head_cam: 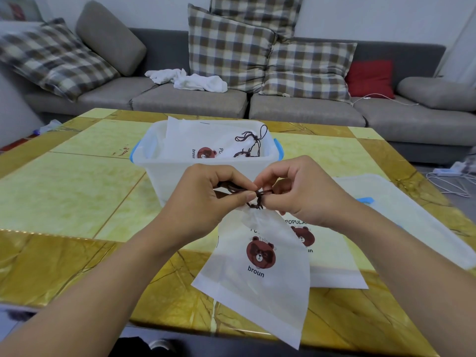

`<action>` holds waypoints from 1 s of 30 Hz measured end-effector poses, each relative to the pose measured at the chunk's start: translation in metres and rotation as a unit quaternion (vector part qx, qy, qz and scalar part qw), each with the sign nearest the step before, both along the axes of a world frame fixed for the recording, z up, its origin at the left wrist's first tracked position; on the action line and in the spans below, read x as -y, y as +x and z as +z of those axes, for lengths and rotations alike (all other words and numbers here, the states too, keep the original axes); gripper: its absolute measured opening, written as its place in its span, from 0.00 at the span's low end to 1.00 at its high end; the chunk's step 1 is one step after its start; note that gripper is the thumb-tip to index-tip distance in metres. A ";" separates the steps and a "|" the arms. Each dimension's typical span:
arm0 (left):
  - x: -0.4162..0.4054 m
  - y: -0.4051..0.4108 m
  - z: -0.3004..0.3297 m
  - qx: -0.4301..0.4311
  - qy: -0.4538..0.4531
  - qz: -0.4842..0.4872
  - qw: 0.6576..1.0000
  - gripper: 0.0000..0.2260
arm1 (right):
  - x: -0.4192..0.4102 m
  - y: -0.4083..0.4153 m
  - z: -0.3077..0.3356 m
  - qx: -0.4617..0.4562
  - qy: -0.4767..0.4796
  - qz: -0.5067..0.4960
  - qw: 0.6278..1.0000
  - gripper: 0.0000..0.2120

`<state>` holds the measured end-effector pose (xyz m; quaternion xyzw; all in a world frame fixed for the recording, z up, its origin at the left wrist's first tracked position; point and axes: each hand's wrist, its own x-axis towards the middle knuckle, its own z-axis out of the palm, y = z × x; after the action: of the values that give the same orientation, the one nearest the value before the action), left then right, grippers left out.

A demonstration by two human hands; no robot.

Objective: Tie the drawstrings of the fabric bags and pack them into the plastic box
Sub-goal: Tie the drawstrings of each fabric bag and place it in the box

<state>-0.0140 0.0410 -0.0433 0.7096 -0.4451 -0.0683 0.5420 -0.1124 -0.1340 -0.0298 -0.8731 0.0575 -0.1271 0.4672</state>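
My left hand (206, 194) and right hand (296, 191) both pinch cord (258, 198) at knot. Bag (260, 266) hangs below my grip, box (164, 173) just beyond. Pull ends evenly outward, keep neck gathered tight, then lift bag forward into box.

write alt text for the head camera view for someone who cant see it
Two hands, left hand and right hand, pinch the dark drawstring of a white bear-print bag held over a yellow table. Behind them a plastic box holds tied bags; another bag lies flat.
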 end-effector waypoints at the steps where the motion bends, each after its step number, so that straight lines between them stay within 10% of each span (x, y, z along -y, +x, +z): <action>1: 0.000 0.000 0.000 0.001 0.000 0.000 1.000 0.03 | -0.002 0.000 0.000 0.013 -0.041 -0.002 0.999 0.11; 5: 0.001 0.000 0.000 -0.005 -0.003 0.004 1.000 0.03 | -0.001 0.000 0.001 0.026 -0.136 0.003 0.990 0.08; 12: 0.001 0.001 -0.001 -0.028 -0.006 0.019 0.999 0.03 | 0.003 -0.002 0.003 -0.068 0.171 0.030 0.982 0.09; 30: 0.001 0.000 0.005 -0.243 -0.047 -0.008 0.969 0.05 | -0.003 -0.002 -0.001 0.091 -0.165 0.028 0.982 0.03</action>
<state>-0.0144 0.0401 -0.0386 0.6419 -0.3086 -0.2216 0.6661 -0.1141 -0.1307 -0.0306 -0.9242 -0.0318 -0.2003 0.3235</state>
